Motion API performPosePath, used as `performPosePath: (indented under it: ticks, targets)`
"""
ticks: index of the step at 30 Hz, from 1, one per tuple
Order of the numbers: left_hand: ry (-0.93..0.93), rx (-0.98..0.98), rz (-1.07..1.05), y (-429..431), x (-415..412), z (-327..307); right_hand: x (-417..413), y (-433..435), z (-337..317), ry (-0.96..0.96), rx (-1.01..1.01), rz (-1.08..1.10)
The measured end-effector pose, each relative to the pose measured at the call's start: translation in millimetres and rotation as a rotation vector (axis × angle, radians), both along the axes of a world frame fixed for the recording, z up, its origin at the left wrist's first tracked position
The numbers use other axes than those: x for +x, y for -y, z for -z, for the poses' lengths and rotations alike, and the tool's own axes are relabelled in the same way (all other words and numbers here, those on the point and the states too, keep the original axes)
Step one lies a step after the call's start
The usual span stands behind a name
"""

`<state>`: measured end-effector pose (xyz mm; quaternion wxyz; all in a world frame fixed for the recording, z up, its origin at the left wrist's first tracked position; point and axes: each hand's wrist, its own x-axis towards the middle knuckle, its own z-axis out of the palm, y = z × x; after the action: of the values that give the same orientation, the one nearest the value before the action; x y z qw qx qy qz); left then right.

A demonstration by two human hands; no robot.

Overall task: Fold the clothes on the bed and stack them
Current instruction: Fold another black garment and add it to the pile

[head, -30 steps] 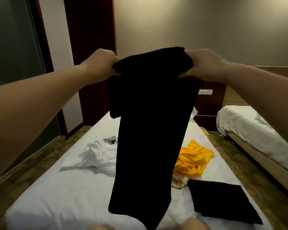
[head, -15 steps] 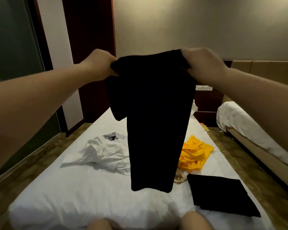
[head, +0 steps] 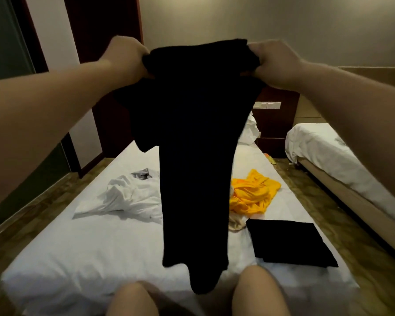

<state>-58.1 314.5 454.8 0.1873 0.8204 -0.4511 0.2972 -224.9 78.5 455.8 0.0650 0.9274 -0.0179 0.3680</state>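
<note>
Both hands [head: 126,59] grip black garment [head: 196,144] over bed [head: 100,242].

Both arms are uncovered. The left forearm [head: 55,99] and the right forearm [head: 351,106] show bare skin from where they come into view down to the wrists, looking broad close to the camera and narrowing toward the hands. The left hand [head: 128,58] and right hand [head: 274,62] are bare too, their outlines slightly smeared. Lower down are the left knee [head: 132,299] and right knee [head: 260,290], both bare and rounded.
</note>
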Motion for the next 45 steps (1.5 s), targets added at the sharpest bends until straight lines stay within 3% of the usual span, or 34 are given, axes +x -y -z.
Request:
performPosePath:
  ticks: [10,18,21,24,27,33,37,40,45]
  targets:
    - [-0.005,-0.029,0.022,9,2,12,-1,3,0,0.049,-0.117,0.127]
    - [-0.051,0.033,0.027,9,-3,9,-7,5,2,-0.03,0.0,0.091]
    - [-0.243,0.079,0.133,0,-4,7,-11,0,0,-0.12,0.195,0.051]
    - [-0.68,0.071,0.391,-17,3,0,-18,-1,-3,-0.24,0.494,-0.022]
    - [-0.828,0.049,0.514,-23,20,-3,-17,2,-12,-0.347,0.787,-0.176]
    - [-0.847,-0.044,0.422,14,41,8,16,18,-18,-0.301,0.788,-0.089]
    - [-1.077,-0.019,0.366,49,72,24,52,47,-3,-0.321,0.783,0.009]
    - [-0.834,-0.098,0.282,84,99,44,87,72,9,-0.263,0.699,0.089]
    - [-0.408,-0.264,0.26,125,131,37,127,98,-15,-0.012,0.534,0.175]
